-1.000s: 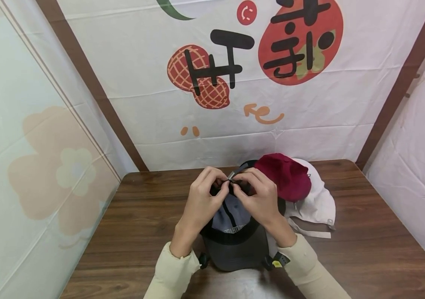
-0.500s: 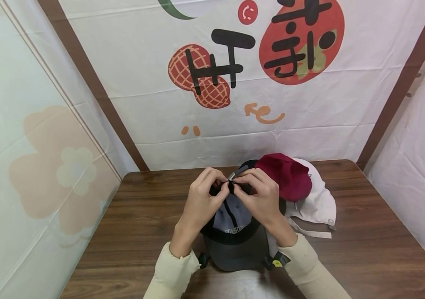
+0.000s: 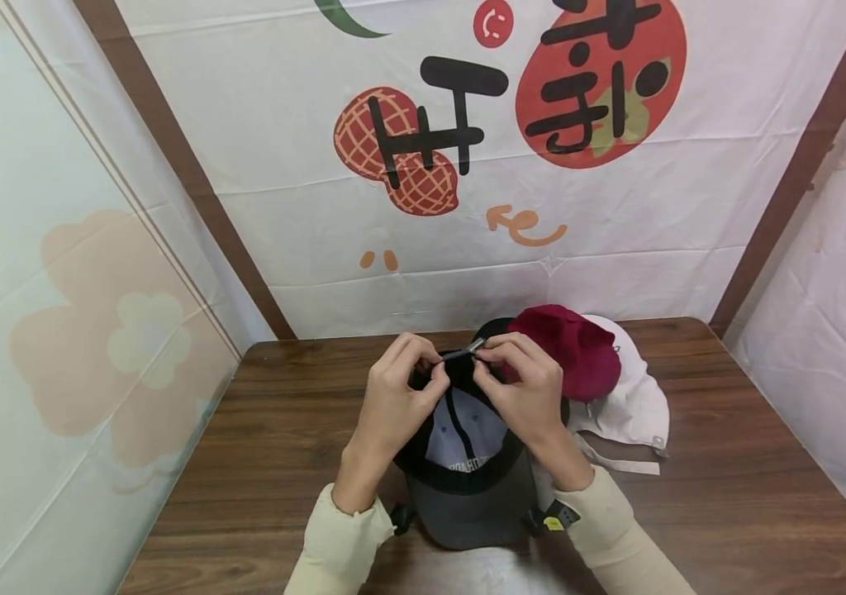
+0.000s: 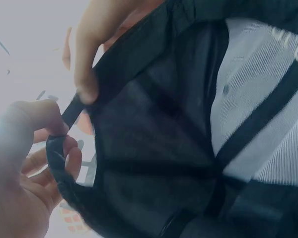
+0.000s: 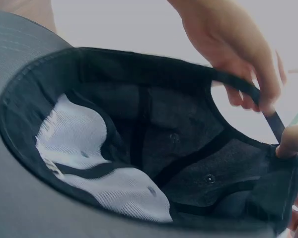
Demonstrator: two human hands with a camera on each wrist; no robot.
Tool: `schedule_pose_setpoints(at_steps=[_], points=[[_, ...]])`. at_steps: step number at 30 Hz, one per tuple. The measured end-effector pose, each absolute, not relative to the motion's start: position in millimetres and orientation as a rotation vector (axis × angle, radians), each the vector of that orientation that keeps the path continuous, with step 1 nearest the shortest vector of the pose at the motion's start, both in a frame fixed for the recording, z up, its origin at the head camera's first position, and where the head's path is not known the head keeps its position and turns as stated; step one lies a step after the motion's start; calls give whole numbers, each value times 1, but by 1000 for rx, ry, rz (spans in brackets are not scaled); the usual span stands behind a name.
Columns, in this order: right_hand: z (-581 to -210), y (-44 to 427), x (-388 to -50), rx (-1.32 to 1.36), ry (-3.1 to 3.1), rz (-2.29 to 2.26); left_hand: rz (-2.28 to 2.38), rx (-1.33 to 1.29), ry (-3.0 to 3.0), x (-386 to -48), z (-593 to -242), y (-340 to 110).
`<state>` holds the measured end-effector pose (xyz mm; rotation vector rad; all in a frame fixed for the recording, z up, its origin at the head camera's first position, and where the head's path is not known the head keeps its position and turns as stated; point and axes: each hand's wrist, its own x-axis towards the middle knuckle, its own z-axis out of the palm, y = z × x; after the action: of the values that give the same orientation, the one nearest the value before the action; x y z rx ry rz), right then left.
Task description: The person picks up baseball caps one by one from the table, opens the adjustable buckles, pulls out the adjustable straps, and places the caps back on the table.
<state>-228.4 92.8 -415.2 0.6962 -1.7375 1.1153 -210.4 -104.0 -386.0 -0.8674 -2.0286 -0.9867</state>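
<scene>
A dark baseball cap (image 3: 471,514) is held upside down, brim towards me, its grey-blue lining and dark inner band showing. Between my hands runs its back strap (image 3: 456,354), with a small metal buckle (image 3: 477,345) at the right end. My left hand (image 3: 399,387) pinches the strap between thumb and fingers. My right hand (image 3: 525,387) pinches the strap end beside the buckle. In the left wrist view, the strap (image 4: 55,151) bends past the left fingertips. The right wrist view shows the strap (image 5: 274,121) stretched between both hands.
Just right of my right hand, a dark red cap (image 3: 567,351) lies against a white cap (image 3: 634,397), whose loose strap (image 3: 624,466) trails on the wooden table (image 3: 282,463). Part of another black cap (image 3: 493,329) shows behind my hands. A printed cloth (image 3: 319,231) hangs behind the table.
My hands were close together at the buckle; they have drawn slightly apart. A length of strap now spans between them, and the buckle sits further right. The brim has shifted slightly towards me.
</scene>
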Motion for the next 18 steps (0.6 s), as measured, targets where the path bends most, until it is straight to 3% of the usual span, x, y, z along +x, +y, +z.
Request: schedule_pose_setpoints(at_steps=[18], points=[[-417, 98, -230, 690, -1718, 1168, -1026, -843, -2062, -210, -387, -108]])
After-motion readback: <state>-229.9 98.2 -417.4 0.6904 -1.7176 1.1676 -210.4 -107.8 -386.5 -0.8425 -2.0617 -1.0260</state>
